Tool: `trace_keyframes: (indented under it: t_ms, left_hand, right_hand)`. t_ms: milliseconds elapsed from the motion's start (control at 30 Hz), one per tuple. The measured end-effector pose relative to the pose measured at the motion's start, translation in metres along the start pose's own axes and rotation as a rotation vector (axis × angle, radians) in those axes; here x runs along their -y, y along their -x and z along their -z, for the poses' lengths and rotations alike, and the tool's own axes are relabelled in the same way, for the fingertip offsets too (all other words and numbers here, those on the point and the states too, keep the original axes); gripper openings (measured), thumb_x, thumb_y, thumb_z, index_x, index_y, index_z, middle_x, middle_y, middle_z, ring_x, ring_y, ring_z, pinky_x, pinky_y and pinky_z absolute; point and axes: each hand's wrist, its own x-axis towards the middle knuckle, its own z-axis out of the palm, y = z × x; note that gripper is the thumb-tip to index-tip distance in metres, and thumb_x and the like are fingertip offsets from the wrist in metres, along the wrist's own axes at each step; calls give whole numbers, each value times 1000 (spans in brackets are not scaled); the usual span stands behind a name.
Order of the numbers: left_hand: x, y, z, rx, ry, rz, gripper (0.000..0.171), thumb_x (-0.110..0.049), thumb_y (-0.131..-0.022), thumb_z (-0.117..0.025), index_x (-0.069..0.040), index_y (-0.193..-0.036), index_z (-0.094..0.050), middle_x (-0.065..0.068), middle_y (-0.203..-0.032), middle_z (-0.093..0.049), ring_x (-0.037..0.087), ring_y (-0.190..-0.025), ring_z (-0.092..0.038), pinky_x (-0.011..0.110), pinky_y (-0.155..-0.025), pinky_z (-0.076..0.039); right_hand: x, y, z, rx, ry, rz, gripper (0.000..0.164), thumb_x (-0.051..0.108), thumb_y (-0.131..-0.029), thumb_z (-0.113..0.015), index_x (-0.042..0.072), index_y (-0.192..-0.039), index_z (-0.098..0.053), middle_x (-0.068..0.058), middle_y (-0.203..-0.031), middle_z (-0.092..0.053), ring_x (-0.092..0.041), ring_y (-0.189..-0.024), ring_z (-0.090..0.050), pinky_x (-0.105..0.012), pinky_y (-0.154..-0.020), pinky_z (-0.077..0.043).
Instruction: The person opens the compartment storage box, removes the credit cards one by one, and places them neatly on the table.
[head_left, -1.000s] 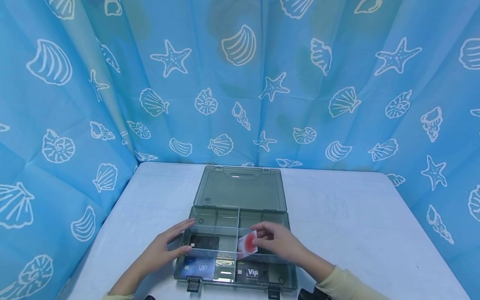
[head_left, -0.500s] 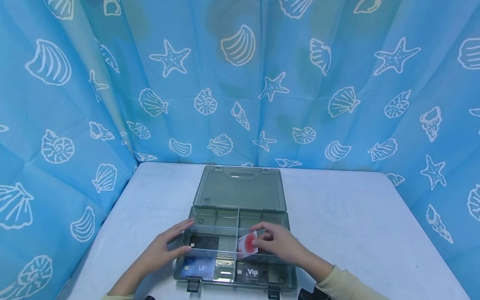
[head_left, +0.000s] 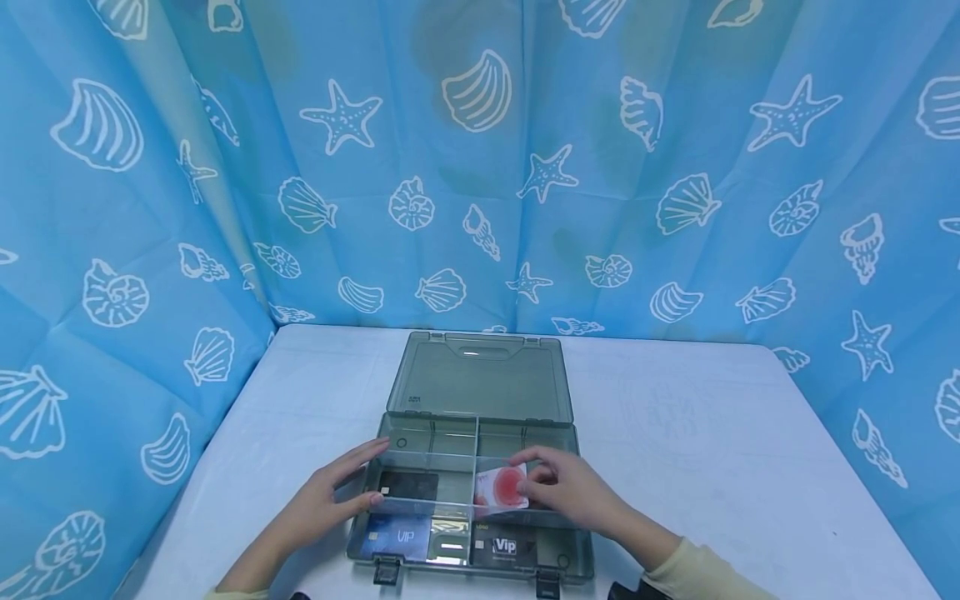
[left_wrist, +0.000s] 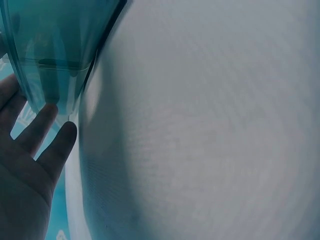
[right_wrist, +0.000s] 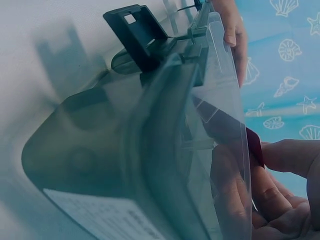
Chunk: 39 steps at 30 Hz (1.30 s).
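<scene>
While the left hand [head_left: 330,493] rests splayed against the box [head_left: 480,385], the right hand [head_left: 568,490] pinches a red-and-white card [head_left: 497,488].

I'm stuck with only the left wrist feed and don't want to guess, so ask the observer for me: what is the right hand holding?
Observer: The right hand pinches a pale card with a red circle.
Operator: I just get one outer side of the case. Is its lid open?
Observer: Yes, the lid is tipped back on the far side of the case.
Operator: And what lies in the near left part of it, as the person sees it?
Observer: A blue card marked VIP.
</scene>
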Motion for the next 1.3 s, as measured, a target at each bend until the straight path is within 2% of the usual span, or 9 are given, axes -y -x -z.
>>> trace_keyframes:
  t_ms: [433,633,1000,1300]
  left_hand:
    - [0,-1,-1,-2,-10,3,72,-42,-90,-77,-19,-152,-49,3,-160,-42,34,-148,-36,56,-117,-36]
    - [-1,0,0,-3,-10,3,72,-41,-90,-77,-19,-152,-49,4,-160,-42,34,-148,-36,57,-117,-36]
    - [2,0,-2,-10,-13,-2,72,-42,-90,-77,-20,-153,-49,3,-160,-42,34,-148,-35,59,-118,-34]
    - [1,0,-2,-8,-10,9,72,-42,-90,-77,-21,-153,-49,3,-160,-42,34,-148,-35,59,-118,-33]
  right_hand:
    - [0,11,11,-48,31,11,32,18,-96,-71,11,-128,-66,5,-84,-72,-16,-78,-66,-26,-67,-55]
    - [-6,15,18,-69,38,-20,30,16,-97,-70,14,-127,-67,5,-84,-72,-16,-77,-66,-26,-65,-56]
    - [-18,24,35,-99,-48,-37,28,14,-101,-64,10,-128,-64,-3,-82,-70,-21,-77,-66,-28,-68,-63]
    - [-24,32,54,-154,-31,-30,30,16,-101,-65,11,-130,-64,-5,-82,-68,-21,-72,-63,-32,-65,-60]
